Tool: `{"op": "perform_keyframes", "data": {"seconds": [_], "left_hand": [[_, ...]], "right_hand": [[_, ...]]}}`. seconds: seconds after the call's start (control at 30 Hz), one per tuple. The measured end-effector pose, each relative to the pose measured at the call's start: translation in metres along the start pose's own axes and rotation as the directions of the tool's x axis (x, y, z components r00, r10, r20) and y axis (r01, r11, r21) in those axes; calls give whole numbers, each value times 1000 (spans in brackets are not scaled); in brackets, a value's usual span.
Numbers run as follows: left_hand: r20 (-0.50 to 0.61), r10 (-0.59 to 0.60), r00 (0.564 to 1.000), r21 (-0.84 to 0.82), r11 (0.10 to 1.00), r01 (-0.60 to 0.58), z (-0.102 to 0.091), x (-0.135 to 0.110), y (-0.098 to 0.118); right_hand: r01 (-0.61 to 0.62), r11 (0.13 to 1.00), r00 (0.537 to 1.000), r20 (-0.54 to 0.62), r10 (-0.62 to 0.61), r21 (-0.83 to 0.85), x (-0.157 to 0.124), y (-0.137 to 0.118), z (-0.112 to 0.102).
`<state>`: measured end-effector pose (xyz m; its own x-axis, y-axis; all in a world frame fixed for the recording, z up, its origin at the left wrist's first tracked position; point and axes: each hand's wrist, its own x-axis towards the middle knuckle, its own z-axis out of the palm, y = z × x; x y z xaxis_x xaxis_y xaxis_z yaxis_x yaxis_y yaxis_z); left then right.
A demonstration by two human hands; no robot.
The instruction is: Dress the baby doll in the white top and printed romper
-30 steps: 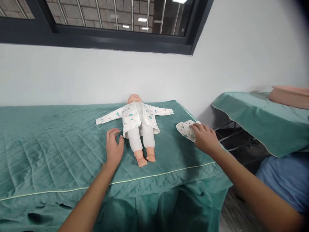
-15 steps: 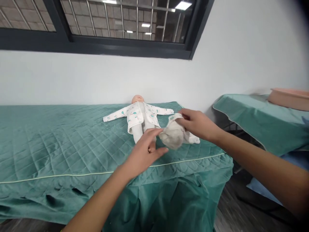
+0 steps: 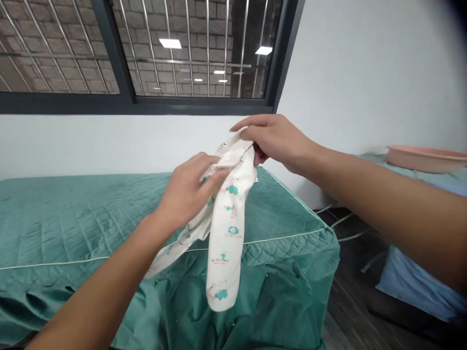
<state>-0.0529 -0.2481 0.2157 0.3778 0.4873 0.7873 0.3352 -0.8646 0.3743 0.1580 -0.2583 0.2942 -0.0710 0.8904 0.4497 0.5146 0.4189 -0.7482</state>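
Note:
A pair of white baby pants [image 3: 229, 216] with small teal and pink prints hangs in front of me. Its gathered elastic waistband is at the top, one leg dangles straight down and the other slants to the lower left. My left hand [image 3: 189, 189] grips the left side of the waistband between thumb and fingers. On the upper right of the band, my right hand [image 3: 277, 141] pinches the cloth. The doll on the bed is hidden behind the hands and pants.
A green quilted cover [image 3: 91, 209] drapes the bed, which stands against the white wall under a barred window [image 3: 197, 53]. At the right, a pink basin [image 3: 425, 159] rests on another green-covered surface. Blue fabric [image 3: 416, 284] lies below it.
The bundled cloth has been lifted and unfolded into hanging pants. My left hand has closed on the waistband. My view has tilted up, and the doll is now covered.

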Motion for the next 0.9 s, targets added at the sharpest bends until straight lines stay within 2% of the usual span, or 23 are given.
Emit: {"op": "perform_keyframes", "data": {"seconds": [0.07, 0.13, 0.2, 0.3, 0.37, 0.47, 0.53, 0.6, 0.63, 0.67, 0.7, 0.77, 0.8, 0.87, 0.9], "left_hand": [[-58, -93, 994, -74, 993, 89, -12, 6, 2], [-88, -195, 977, -184, 967, 176, -20, 14, 3], [-80, -251, 965, -293, 931, 218, -23, 21, 4], [-33, -284, 958, -443, 863, 241, -24, 26, 2], [41, -315, 948, -532, 796, 288, -26, 26, -3], [185, -359, 915, -616, 683, 393, -30, 21, -13], [374, -347, 860, -596, 621, 510, -31, 17, -20], [597, -310, 740, -481, 599, 639, -29, 12, -26], [673, -298, 677, -426, 592, 684, -26, 10, -28], [709, -294, 641, -403, 576, 711, -23, 8, -30], [706, -298, 642, -426, 545, 722, -18, 5, -33], [632, -323, 705, -558, 442, 703, -8, -1, -37], [596, -340, 728, -616, 387, 686, -2, -4, -39], [577, -372, 727, -663, 306, 683, 12, -11, -43], [583, -387, 715, -667, 275, 692, 20, -14, -44]], "right_hand": [[84, 984, 996, 31, -80, -160, -7, -2, -4], [170, 964, 984, 81, -157, -204, -14, -4, 0], [227, 969, 960, 186, -207, -94, -21, -4, 9], [180, 974, 909, 356, -217, 135, -25, -2, 24], [130, 969, 908, 367, -201, 208, -24, 0, 29], [95, 970, 940, 301, -161, 225, -21, 6, 29], [72, 967, 960, 247, -134, 246, -19, 12, 30], [22, 951, 978, 192, -85, 309, -21, 18, 34], [-12, 936, 984, 170, -51, 352, -23, 22, 37], [-53, 917, 987, 163, -13, 395, -25, 26, 40], [-99, 897, 984, 177, 23, 431, -28, 31, 43], [-199, 880, 950, 305, 65, 432, -36, 40, 48], [-251, 890, 906, 417, 77, 381, -39, 45, 50], [-310, 923, 786, 608, 114, 227, -43, 55, 53], [-321, 931, 750, 647, 136, 175, -44, 61, 55]]}}
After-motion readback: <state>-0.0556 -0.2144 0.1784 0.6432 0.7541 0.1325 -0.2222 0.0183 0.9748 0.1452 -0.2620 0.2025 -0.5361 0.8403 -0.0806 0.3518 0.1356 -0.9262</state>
